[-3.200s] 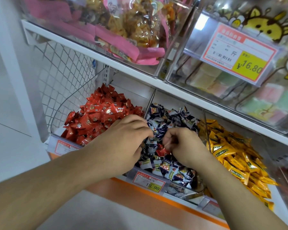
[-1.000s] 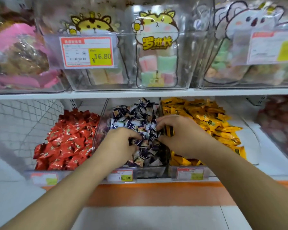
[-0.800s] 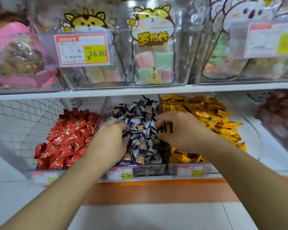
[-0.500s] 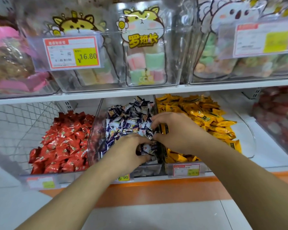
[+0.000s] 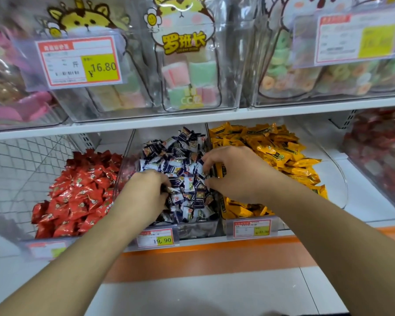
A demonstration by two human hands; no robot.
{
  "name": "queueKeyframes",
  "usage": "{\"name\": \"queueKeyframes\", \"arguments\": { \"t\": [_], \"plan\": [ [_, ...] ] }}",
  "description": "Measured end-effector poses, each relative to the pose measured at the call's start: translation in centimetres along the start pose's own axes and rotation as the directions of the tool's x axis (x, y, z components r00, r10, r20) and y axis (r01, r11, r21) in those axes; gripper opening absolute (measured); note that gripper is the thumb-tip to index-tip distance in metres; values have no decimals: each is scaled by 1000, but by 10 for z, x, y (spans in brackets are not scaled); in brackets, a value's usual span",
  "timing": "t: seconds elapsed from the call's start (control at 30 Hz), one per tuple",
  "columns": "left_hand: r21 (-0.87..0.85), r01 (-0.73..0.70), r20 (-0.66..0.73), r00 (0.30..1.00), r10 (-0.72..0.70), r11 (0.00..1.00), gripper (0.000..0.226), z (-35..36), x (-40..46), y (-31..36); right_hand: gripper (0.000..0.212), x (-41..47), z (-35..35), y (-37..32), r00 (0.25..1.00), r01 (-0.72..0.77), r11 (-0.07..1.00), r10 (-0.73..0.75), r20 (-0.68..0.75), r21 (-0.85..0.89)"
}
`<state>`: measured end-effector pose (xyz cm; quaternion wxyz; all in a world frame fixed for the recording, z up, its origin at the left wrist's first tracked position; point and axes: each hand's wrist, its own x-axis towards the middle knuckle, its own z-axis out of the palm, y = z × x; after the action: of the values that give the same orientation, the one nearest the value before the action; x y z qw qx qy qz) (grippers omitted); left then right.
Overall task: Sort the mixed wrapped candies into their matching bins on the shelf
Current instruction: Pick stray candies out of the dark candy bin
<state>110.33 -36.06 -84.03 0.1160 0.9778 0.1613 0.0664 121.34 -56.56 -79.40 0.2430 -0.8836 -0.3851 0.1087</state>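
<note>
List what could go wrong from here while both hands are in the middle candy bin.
The right hand seems to pinch a yellow candy over the heaped blue-and-white candies; dropped, it could sink among them. The left hand digs near the clear divider, so pieces might spill into the red candies.

**Candy bins, lower shelf**

We see three clear bins side by side on the shelf (image 5: 214,244). Left bin (image 5: 43,248): red wrapped candies (image 5: 78,197), heaped. Middle bin (image 5: 198,230): navy-and-white candies (image 5: 183,160), piled high toward the back. Right bin (image 5: 338,179): yellow candies (image 5: 278,151), and one yellow candy (image 5: 220,171) sits at the divider against the navy pile.
</note>
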Motion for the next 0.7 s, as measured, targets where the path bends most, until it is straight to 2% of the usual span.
{"name": "queueKeyframes", "arguments": {
  "t": [0.1,0.17,0.27,0.4,0.57,0.7],
  "plan": [
    [48,20,-2,1000,-20,999,28,-2,-2,-5,23,0,-1,0,1000,4,1000,-4,6,0],
    [72,-47,3,999,47,996,32,-1,-3,-1,23,0,-1,0,1000,-5,1000,5,7,4],
    [-138,-182,22,982,187,973,29,1,-4,15,23,1,0,0,1000,-27,1000,27,2,10],
    [-245,-242,220,929,297,939,36,14,-4,32,22,2,2,-1,999,-36,999,36,-9,12],
    [-101,-201,289,931,222,974,18,19,9,18,20,1,3,0,1000,-17,1000,17,-25,13],
    [-26,-212,215,953,213,977,5,15,9,4,24,1,1,-1,1000,-3,1000,3,-15,2]
  ]
}}
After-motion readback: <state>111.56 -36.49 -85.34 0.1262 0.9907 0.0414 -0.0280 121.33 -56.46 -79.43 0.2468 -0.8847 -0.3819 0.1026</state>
